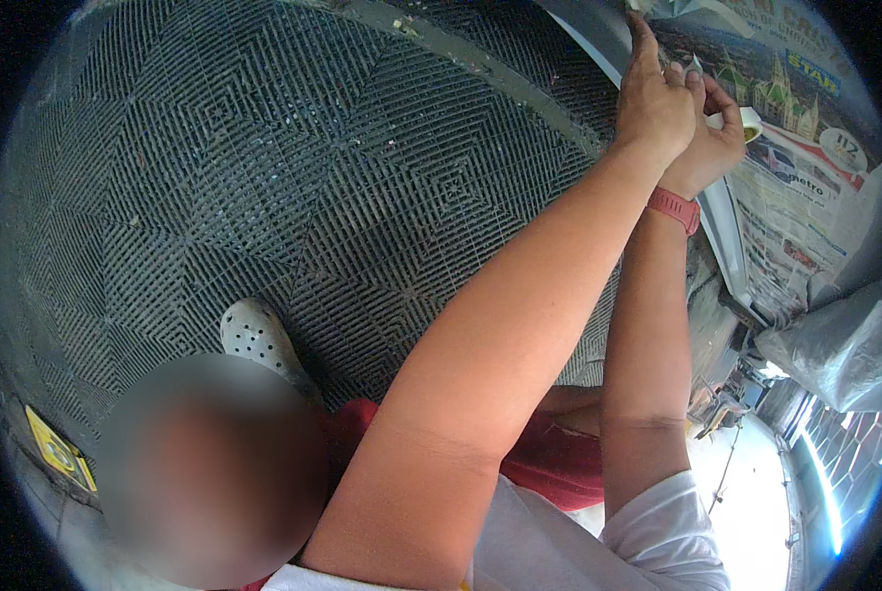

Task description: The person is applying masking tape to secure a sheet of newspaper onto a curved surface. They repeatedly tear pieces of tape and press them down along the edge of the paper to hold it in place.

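Note:
At upper right, my left hand (657,111) lies along the edge of a grey panel (723,240), its index finger stretched out and touching near that edge. Its other fingers are curled, and their grip is partly hidden. My right hand (707,151), below a red wristband (675,210), is close beside it and overlaps it in view. Between its thumb and fingers is a roll of masking tape (751,125). A small piece of pale tape (694,66) sticks up by the fingertips. Newspaper sheets (796,214) cover the surface beyond both hands.
Clear plastic sheeting (840,347) hangs below the newspaper. Ribbed dark floor tiles (337,185) spread across the left, with a grey strip (485,70) crossing them. A pale perforated clog (256,332) stands on the tiles. A yellow object (60,451) is at lower left.

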`<state>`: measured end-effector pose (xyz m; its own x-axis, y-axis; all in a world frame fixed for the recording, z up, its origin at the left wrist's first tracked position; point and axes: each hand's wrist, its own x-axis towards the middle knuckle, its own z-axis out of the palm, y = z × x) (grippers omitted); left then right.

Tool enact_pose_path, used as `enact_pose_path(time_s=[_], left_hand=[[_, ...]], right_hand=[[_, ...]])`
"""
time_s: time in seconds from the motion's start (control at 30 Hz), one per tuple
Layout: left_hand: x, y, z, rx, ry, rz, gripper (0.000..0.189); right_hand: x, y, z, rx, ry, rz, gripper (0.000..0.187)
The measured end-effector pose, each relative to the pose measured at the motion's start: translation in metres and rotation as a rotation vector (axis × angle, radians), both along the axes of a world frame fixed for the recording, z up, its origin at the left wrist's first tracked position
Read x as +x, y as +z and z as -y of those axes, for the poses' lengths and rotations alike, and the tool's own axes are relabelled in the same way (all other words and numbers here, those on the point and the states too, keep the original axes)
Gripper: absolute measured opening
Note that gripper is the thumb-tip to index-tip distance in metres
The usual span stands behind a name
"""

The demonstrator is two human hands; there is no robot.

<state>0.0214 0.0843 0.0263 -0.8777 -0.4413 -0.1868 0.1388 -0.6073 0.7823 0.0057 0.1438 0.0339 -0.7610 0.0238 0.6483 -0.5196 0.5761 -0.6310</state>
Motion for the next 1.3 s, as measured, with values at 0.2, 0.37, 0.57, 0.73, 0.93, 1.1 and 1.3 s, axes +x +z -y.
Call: enact_pose_path(time_s=[0.2,0.37,0.57,0.73,0.93,1.1,1.3], left_hand=[[-0.005,-0.01,0.003,0.351,0.039,-0.156,0.042],[-0.005,-0.026,0.009,0.436,0.013,-0.189,0.037],[0.001,-0.052,0.025,0.313,0.188,0.155,0.034],[-0.005,-0.082,0.059,0.501,0.216,0.021,0.037],[-0.001,-0.084,0.066,0.512,0.274,0.109,0.031],[0.006,-0.075,0.066,0.503,0.255,0.18,0.029],[0.01,-0.07,0.069,0.479,0.26,0.2,0.028]], right_hand=[[0.002,0.006,0.01,0.128,-0.029,-0.091,0.013],[0.006,0.01,0.019,0.183,-0.07,-0.094,0.012],[0.0,-0.008,0.02,0.234,0.043,-0.141,0.012],[0.001,-0.03,0.06,0.131,0.1,-0.065,0.015],[-0.01,-0.044,0.079,-0.043,0.029,0.082,0.017],[-0.014,-0.045,0.09,-0.154,0.014,0.075,0.01],[-0.019,-0.042,0.09,-0.121,-0.054,0.056,0.015]])
